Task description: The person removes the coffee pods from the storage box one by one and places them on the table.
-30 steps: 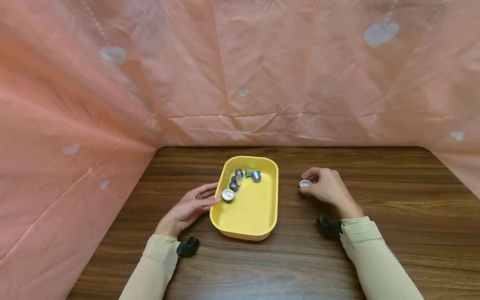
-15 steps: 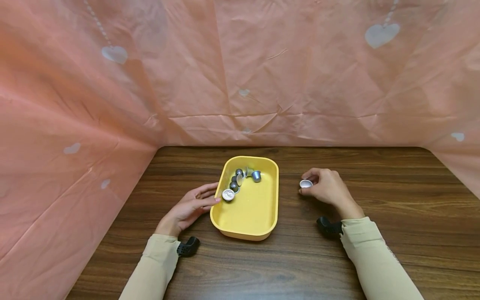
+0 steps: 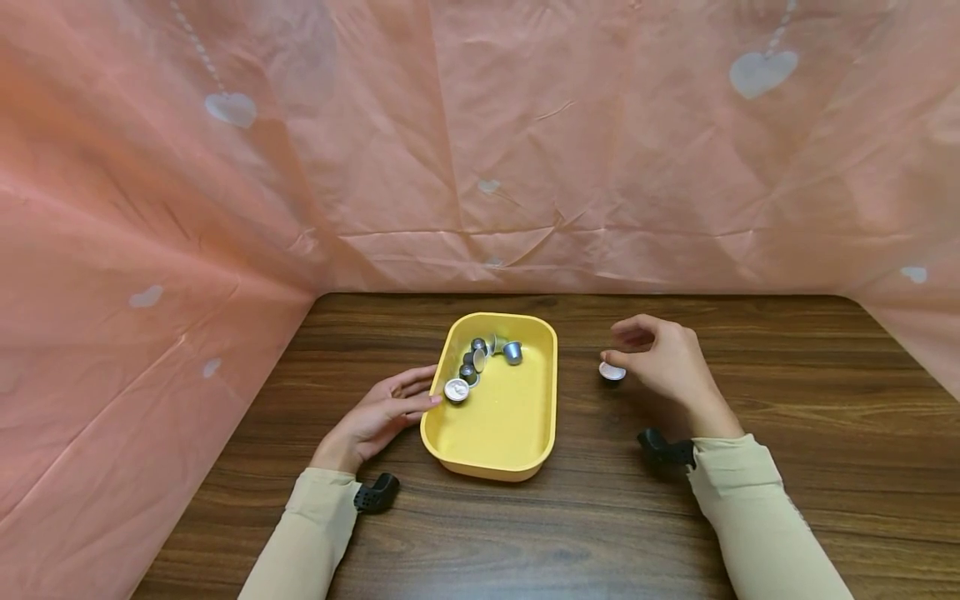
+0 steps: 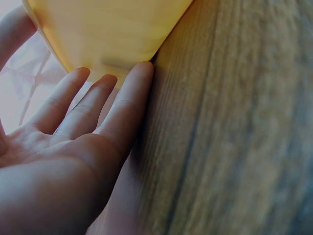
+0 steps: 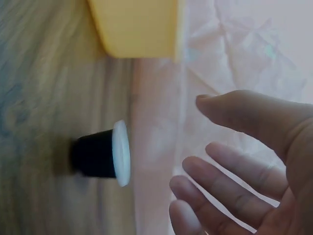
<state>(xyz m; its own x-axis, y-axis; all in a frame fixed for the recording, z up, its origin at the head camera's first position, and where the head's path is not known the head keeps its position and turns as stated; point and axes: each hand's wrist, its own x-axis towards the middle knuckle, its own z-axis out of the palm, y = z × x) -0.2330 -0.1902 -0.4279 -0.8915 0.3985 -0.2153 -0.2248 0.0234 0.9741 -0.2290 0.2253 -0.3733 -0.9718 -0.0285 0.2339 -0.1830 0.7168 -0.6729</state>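
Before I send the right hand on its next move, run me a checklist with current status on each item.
1. Black coffee capsule lid-up and outside the tray: ok; it appears to stand on the table.
2. Right hand free: ok; it holds nothing, and the right wrist view shows a gap to that capsule.
3. Yellow tray steadied: ok; the left hand touches its left side.
4. Capsules in the tray all upright: not ok; at least one lies on its side.
5. Exact count in the tray: cannot tell; they overlap.

Curtained-off spot, room type unclear: pink heart-print sheeting (image 3: 525,125) behind and beside wood-grain table (image 3: 817,392).
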